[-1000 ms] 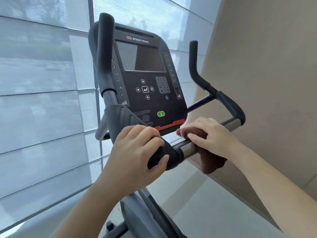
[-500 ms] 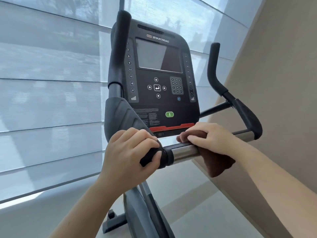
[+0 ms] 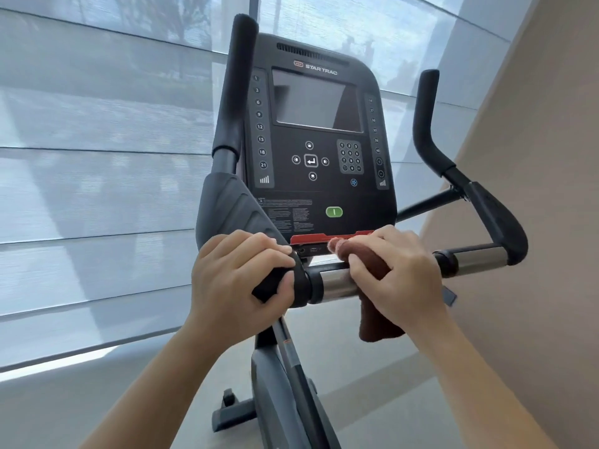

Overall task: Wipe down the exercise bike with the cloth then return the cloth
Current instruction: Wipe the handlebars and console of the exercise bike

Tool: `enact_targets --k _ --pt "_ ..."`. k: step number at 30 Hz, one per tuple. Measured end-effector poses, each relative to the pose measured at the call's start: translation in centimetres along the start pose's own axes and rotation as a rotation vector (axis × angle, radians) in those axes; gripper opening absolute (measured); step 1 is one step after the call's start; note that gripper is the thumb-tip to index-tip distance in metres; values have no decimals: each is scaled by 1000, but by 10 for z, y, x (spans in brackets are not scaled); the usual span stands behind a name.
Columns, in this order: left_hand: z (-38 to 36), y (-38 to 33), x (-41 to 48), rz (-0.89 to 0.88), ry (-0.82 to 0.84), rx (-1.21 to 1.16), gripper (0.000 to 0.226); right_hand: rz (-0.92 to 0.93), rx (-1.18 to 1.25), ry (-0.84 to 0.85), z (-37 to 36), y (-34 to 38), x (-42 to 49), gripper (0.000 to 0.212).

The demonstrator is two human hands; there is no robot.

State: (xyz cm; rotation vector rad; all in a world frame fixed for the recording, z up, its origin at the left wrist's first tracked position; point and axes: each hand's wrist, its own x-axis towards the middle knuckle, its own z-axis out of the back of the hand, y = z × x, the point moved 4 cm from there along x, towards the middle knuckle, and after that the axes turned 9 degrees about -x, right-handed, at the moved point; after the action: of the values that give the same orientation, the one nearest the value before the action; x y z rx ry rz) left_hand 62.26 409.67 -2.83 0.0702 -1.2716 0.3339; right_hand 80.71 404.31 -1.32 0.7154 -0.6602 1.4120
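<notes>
Window blinds [image 3: 97, 189] run along the whole left side, set back from the exercise bike [image 3: 275, 377]. Bare floor [image 3: 146, 400] lies between them and the bike's base, so that flank has room.

The left upright horn [image 3: 238, 92] rises just beside the console's left edge. My left grip [image 3: 240, 280] is clenched round the black padded end [image 3: 275, 285] of the crossbar, thumb underneath, fingers over the top.

The console [image 3: 319, 140] stands at centre with a dark screen, a keypad, a green button and a red strip along its lower edge. That edge sits close above the crossbar, leaving only a narrow gap.

A short chrome section [image 3: 334, 285] shows bare between my two grips.

My right grip [image 3: 398, 280] is closed on the cloth [image 3: 377, 322], pressing it over the top of the chrome bar just below the console's red strip. The cloth is brown and towel-like. A rolled fold shows ahead of my fingertips, and a loose tail hangs below the bar.

A further chrome section [image 3: 479, 260] is uncovered, ending at the right handlebar bend [image 3: 496, 218] and right horn [image 3: 428, 118]. A beige wall [image 3: 551, 140] stands near that bend, so clearance on this side is tight.
</notes>
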Motion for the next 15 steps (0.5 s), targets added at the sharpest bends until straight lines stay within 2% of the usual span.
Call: enact_targets --k 5,7,9,12,15 --pt "-2 -3 2 26 -31 37 18 -209 2 -453 -15 12 -29 26" --pt "-2 -4 2 39 -16 55 17 -200 30 -585 -28 37 -37 25" --pt "-2 -5 1 52 5 65 17 -151 50 -673 -38 55 -43 23" --pt "0 -6 -3 55 26 52 18 -32 2 -739 -43 45 -48 24" --pt "-2 -8 -5 72 0 51 18 -112 -4 -800 -42 5 -49 24"
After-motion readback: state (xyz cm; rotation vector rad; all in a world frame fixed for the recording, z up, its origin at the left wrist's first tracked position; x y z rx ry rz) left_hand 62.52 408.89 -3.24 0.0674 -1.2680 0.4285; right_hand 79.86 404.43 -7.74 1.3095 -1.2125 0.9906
